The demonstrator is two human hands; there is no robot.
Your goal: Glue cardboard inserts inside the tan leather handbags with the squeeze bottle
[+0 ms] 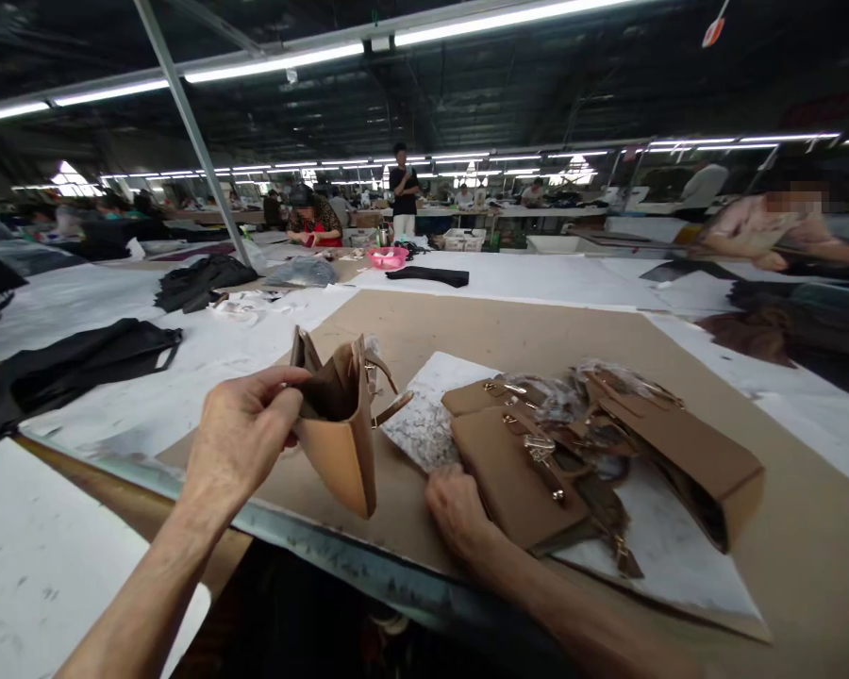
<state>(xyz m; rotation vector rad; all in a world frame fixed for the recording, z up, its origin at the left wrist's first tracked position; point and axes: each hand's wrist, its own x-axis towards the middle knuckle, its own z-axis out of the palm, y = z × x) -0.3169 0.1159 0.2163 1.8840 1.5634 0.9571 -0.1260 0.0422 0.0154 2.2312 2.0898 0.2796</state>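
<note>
My left hand (247,429) pinches the upper edge of a tan handbag (336,448) and holds it above the table, tilted with its mouth open and brown lining showing. A thin strap with metal fittings hangs from the bag's far side. My right hand (459,509) is closed, low at the near corner of a speckled white board (431,415), against a flat tan bag (509,481). Its fingertips are hidden, so what they grip cannot be made out. More tan bag pieces with gold hardware, tassels and clear plastic wrap lie on the board, including a boxy bag (686,443) at right.
Brown card (558,330) covers part of the white-topped table, whose front edge (368,556) runs close below my hands. Black fabric pieces (77,368) lie at left. A pink basket (388,257) stands farther back. Other people work around the room, one at the right (771,231).
</note>
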